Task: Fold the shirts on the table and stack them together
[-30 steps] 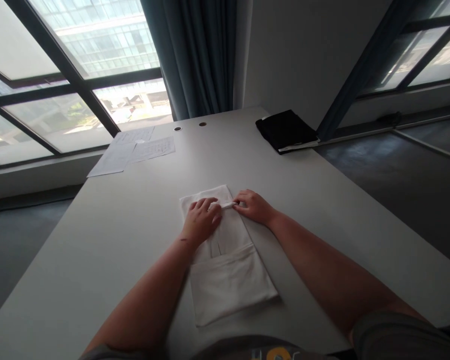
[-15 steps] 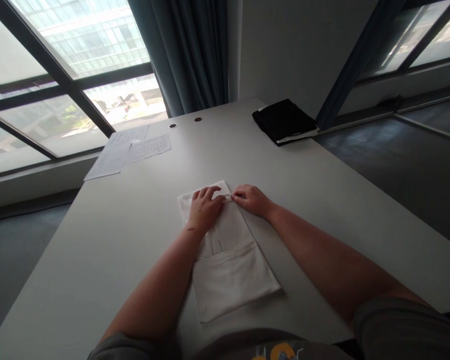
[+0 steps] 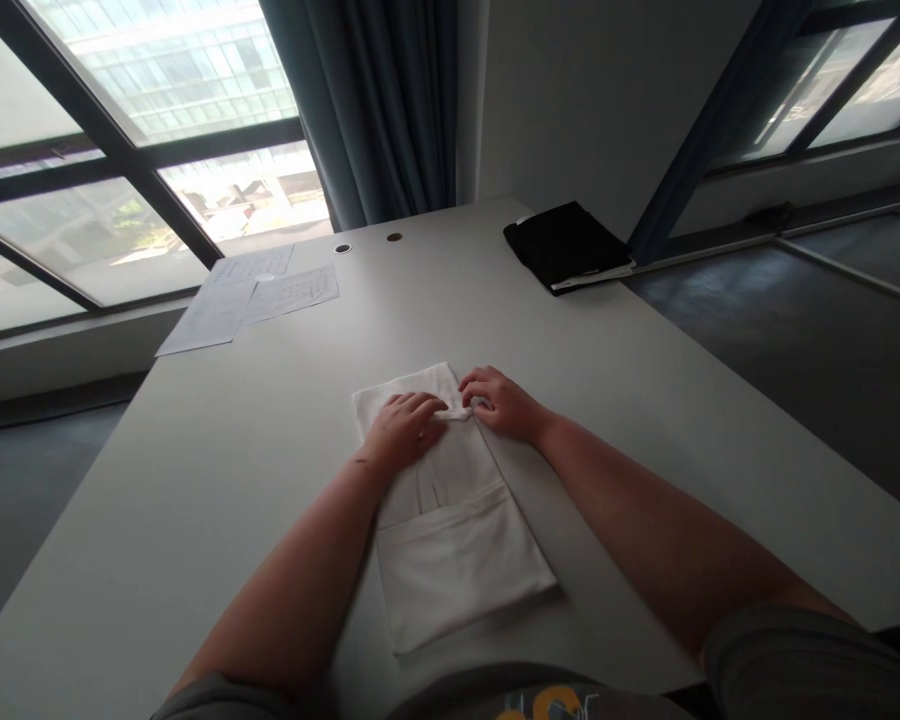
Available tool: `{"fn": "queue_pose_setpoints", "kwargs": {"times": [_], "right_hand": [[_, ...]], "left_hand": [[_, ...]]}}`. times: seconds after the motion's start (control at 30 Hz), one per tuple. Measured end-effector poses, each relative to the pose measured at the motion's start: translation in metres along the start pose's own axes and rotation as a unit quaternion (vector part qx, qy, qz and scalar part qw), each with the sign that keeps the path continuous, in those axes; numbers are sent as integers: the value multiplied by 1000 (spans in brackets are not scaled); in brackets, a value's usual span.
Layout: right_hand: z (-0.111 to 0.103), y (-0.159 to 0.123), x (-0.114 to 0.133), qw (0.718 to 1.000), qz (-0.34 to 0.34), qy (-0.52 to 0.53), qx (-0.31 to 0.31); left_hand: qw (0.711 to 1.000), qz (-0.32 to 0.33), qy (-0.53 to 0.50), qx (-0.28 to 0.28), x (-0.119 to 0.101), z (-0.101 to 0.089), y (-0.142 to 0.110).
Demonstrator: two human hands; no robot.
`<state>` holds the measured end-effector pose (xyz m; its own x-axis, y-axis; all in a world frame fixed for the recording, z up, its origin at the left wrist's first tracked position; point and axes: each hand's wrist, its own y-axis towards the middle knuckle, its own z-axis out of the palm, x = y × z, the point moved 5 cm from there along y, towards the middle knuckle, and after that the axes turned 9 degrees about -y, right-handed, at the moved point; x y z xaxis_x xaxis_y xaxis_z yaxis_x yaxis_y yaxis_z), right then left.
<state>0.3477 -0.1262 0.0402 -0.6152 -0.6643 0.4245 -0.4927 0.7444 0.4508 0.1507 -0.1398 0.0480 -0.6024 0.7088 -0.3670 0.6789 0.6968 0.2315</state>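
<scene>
A long folded piece of white cloth lies flat on the table in front of me. Its near end is turned over into a wide flap, and narrow pleat lines run up its middle. Close to the far end, a small raised fold crosses the cloth. My left hand rests on the cloth with bent fingers gripping this fold, its thumb partly hidden. At the cloth's right edge, my right hand has curled fingers and thumb on the other end of the same fold.
The white table stretches away from me. Printed papers lie at its far left, near round holes in the tabletop. A black folder with papers inside sits at the far right. Windows and a blue curtain stand behind.
Both hands have drawn the small fold slightly nearer to me. The left hand has shifted a little left and down, and the right hand's fingers have loosened and spread somewhat over the edge.
</scene>
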Motion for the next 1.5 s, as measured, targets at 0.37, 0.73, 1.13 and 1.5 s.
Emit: {"fn": "queue_pose_setpoints", "kwargs": {"times": [0.37, 0.73, 1.13, 1.5], "right_hand": [[23, -2, -11, 992, 60, -76, 87], [-9, -27, 40, 998, -42, -30, -22], [-3, -105, 69, 990, 14, -86, 112], [-13, -159, 119, 981, -66, -33, 178]], "left_hand": [[974, -213, 77, 12, 41, 14, -11], [992, -99, -2, -72, 2, -20, -81], [981, -181, -74, -14, -27, -18, -186], [992, 12, -108, 60, -98, -21, -209]]}}
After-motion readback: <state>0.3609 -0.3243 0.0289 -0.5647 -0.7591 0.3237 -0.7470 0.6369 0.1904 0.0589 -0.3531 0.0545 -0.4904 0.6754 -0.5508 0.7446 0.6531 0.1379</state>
